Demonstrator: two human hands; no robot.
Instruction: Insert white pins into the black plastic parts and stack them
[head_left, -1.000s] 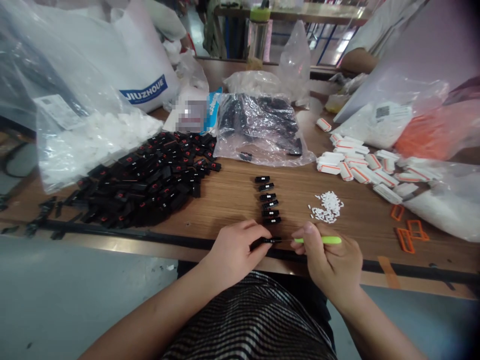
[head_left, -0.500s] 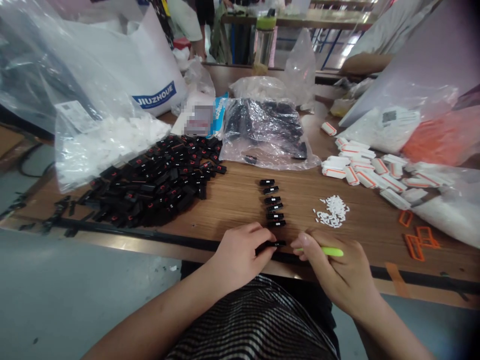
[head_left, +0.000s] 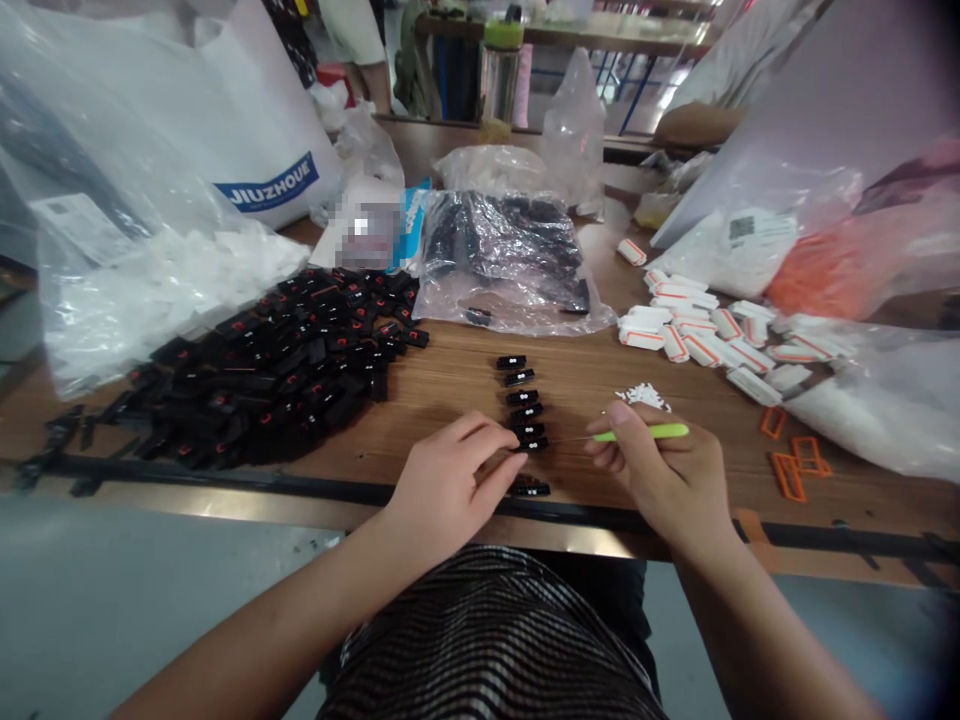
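Several small black plastic parts with white dots stand in a column on the wooden table. My left hand (head_left: 454,485) has its thumb and forefinger at the left end of one black plastic part (head_left: 535,444) low in that column. Closer to the table edge, below those fingers, lies another black plastic part (head_left: 532,489). My right hand (head_left: 664,470) is closed around the yellow-green handle of a thin needle-like pick (head_left: 645,433). Its fine tip points left, toward the part at my left fingers. Partly hidden behind my right hand is a pile of tiny white pieces (head_left: 643,396).
A large heap of black parts (head_left: 277,370) covers the left side. Behind the column lies a clear bag of black parts (head_left: 510,250). White parts with orange strips (head_left: 701,345) and orange frames (head_left: 791,475) lie to the right. A bottle (head_left: 500,85) stands at the back.
My left hand has left the nearest black part and moved up to the one above it. My right hand has raised the pick slightly, now over the white pieces' near side. The view has shifted.
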